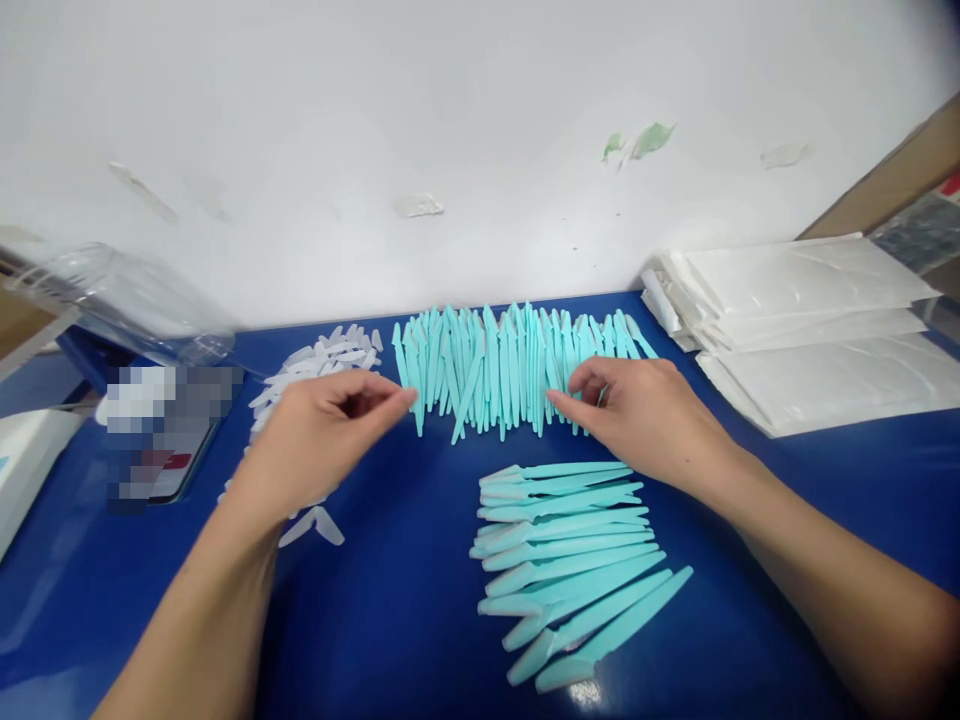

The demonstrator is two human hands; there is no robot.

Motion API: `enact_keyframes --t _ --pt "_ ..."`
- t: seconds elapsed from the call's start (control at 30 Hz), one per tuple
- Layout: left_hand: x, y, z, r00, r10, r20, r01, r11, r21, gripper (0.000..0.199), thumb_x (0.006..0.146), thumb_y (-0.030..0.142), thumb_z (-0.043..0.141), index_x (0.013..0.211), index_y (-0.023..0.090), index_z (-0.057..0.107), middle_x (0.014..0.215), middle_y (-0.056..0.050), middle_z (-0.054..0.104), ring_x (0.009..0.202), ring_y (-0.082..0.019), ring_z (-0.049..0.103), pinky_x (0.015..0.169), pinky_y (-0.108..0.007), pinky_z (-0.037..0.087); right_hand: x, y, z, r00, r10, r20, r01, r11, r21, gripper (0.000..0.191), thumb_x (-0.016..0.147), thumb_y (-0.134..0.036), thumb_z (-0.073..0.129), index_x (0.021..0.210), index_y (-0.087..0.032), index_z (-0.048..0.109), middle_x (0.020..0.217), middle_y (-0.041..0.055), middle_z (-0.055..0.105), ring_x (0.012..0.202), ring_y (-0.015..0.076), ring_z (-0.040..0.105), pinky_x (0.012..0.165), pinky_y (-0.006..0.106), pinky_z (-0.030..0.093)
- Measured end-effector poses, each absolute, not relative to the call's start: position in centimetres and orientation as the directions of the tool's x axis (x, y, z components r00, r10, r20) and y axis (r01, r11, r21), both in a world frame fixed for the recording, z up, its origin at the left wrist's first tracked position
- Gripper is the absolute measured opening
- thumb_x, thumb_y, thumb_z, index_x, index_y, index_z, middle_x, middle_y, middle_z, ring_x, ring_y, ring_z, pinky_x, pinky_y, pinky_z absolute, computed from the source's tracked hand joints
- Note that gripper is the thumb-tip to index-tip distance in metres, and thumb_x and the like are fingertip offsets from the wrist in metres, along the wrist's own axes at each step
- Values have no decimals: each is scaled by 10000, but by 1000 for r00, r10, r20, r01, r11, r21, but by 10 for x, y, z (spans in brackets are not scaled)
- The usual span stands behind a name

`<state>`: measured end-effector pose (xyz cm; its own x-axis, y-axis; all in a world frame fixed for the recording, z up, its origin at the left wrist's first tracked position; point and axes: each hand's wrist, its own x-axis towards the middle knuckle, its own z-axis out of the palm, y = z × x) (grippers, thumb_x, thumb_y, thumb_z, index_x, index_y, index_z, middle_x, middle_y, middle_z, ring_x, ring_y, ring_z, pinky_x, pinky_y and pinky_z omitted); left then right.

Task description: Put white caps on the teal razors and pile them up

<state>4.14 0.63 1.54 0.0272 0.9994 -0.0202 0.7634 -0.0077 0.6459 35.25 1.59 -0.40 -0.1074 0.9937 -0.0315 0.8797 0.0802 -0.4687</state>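
Note:
Turquoise eyebrow razors point(487, 365) lie side by side in a dense row near the wall. My left hand point(322, 430) is at the row's left end, thumb and forefinger pinched together; anything between the tips is too small to make out. Over the row's right part is my right hand point(637, 410), its fingers loosely curled and the thumb apart, close to the razor handles. A nearer group of eyebrow razors point(570, 550) with pale caps over their heads is laid out sideways. Small translucent blade caps point(330, 350) are heaped behind my left hand, partly hidden, with two loose caps point(315, 525) below it.
The blue tabletop point(375, 620) meets a white wall point(480, 120). White packets point(817, 300) are stacked at the right. On the left are a clear plastic container point(127, 300), a partly blurred phone point(180, 440) and a white box-like object point(34, 470).

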Motion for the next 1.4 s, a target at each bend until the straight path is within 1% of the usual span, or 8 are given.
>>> enact_keyframes --t 0.17,0.43,0.6,0.77,0.97,1.07,1.2,1.4 --pt "-3 20 27 -196 980 30 866 158 475 490 862 677 724 927 199 812 722 -3 713 638 -168 567 605 -276 404 346 39 -11 -56 995 -80 913 18 -407 303 925 -480 678 990 -194 757 825 42 796 793 263 725 743 391 508" --pt "-22 28 18 -47 986 -162 948 95 304 476 819 695 700 1004 292 875 845 -20 791 679 -223 663 638 -311 457 350 38 -4 5 991 -133 827 -79 -557 154 895 -344 657 833 -228 736 569 -20 718 549 202 707 650 340 534" --pt "-15 29 12 -6 982 -191 968 53 244 364 771 600 731 902 291 870 864 -32 805 638 -221 650 597 -307 445 360 31 -4 23 994 -103 772 -83 -631 172 910 -384 659 875 -230 726 590 -16 732 471 181 667 565 330 515" --pt "-7 29 11 36 984 -175 945 24 328 274 752 515 715 790 260 811 824 -34 781 594 -197 610 574 -286 429 370 23 -1 -25 999 -46 713 -15 -701 224 896 -425 689 936 -210 734 697 24 768 569 205 716 577 335 522" --pt "-4 30 9 101 987 -124 919 -45 391 274 787 522 709 781 260 789 749 -30 744 627 -207 598 587 -275 426 379 18 3 -239 950 -202 576 -29 -817 249 911 -425 704 960 -183 734 693 22 745 612 196 723 618 328 570" --pt "-5 30 8 82 988 -134 935 -30 353 292 834 535 680 812 263 782 626 -14 679 546 -203 564 547 -285 397 375 19 -5 -189 963 -193 575 -51 -817 250 944 -413 678 994 -173 728 755 57 782 676 218 757 647 348 608" --pt "-4 27 11 39 999 9 937 -40 347 351 902 521 651 1021 238 821 791 -47 769 614 -212 634 600 -299 443 370 20 -15 -93 985 -143 584 -62 -809 217 977 -380 652 1038 -180 707 835 74 805 707 219 779 647 345 628" --pt "10 17 15 -49 999 19 662 19 750 421 894 574 771 1098 208 801 955 -70 812 845 -240 766 728 -290 575 368 15 -8 -247 949 -198 506 -48 -861 136 998 -354 599 981 -220 584 822 43 776 683 190 737 582 302 565"
